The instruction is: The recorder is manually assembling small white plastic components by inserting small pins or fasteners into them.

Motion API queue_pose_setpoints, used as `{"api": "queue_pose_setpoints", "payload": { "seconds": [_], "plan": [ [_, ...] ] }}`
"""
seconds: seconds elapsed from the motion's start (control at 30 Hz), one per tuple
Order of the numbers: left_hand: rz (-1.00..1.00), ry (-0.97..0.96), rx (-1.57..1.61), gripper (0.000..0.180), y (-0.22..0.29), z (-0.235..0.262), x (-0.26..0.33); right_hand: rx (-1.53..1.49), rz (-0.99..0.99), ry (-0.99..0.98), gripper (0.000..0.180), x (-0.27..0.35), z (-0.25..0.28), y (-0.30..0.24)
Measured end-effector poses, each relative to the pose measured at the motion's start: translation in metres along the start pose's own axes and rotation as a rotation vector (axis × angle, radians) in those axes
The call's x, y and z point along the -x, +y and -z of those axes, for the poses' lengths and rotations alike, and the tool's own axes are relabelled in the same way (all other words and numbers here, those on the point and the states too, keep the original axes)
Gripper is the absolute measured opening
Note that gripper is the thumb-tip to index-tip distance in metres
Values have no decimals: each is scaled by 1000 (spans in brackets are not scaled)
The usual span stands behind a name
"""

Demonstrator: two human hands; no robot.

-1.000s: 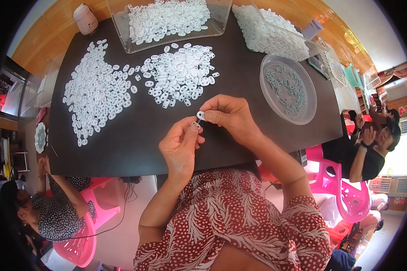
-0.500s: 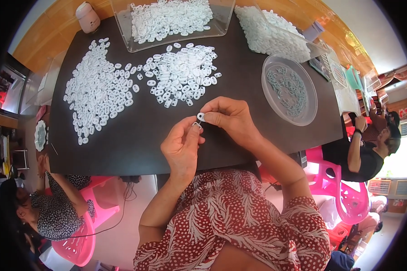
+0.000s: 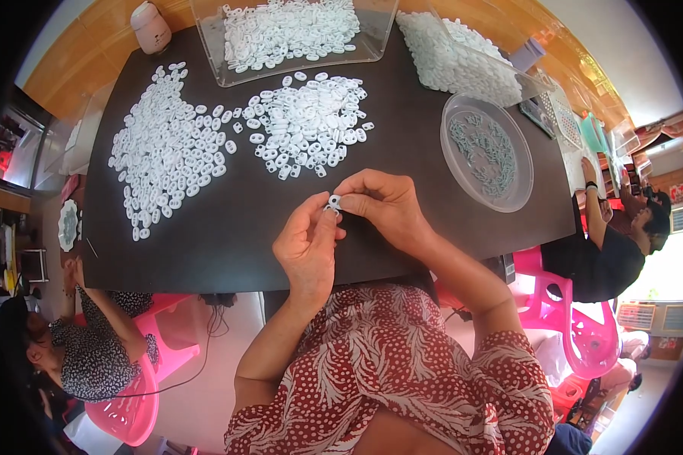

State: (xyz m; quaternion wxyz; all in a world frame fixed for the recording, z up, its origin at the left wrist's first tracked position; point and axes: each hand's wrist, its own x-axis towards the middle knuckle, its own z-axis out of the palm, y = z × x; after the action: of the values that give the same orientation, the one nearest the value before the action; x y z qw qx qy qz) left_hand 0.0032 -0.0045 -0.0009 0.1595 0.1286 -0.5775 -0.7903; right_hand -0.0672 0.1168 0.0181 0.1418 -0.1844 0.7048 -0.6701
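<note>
Over the near part of the dark table (image 3: 228,258), my left hand (image 3: 308,246) pinches a small white plastic piece, mostly covered by its fingertips. My right hand (image 3: 389,208) grips a white piece with holes (image 3: 334,201) between thumb and forefinger. The two pieces meet at the fingertips; whether they are joined cannot be made out. Just beyond my hands is a heap of white oval two-holed pieces (image 3: 307,117). A broader heap of similar pieces (image 3: 167,152) spreads to the left. On the right stands a round clear tray (image 3: 522,189) of small grey-green parts.
Along the far edge are a clear bin (image 3: 379,53) of white pieces and a clear container (image 3: 463,64) of whitish parts. A pink-white jar (image 3: 150,29) stands far left. People sit at both sides, near pink chairs (image 3: 592,334). A thin metal pin (image 3: 92,249) lies at the left edge.
My right hand has moved slightly left and down, bringing its white piece against the one in my left hand. At the right, the other person has leaned and stretched an arm forward.
</note>
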Motion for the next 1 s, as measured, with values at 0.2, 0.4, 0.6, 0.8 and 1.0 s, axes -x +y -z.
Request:
{"api": "queue_pose_setpoints", "payload": {
  "seconds": [0.2, 0.4, 0.6, 0.8, 1.0],
  "plan": [
    [2, -5, 34, 23, -1, 0, 0, 68, 53, 16, 7, 3, -2, -2],
    [54, -37, 119, 24, 0, 1, 0, 120, 85, 14, 7, 5, -4, -4],
    [71, -31, 143, 25, -3, 1, 2, 180, 120, 46, 7, 8, -6, 0],
    [38, -18, 82, 25, -1, -1, 3, 172, 144, 70, 7, 10, -9, 2],
    [58, 1, 237, 23, -3, 3, -2, 223, 145, 51, 17, 12, -14, 0]
  ]
}}
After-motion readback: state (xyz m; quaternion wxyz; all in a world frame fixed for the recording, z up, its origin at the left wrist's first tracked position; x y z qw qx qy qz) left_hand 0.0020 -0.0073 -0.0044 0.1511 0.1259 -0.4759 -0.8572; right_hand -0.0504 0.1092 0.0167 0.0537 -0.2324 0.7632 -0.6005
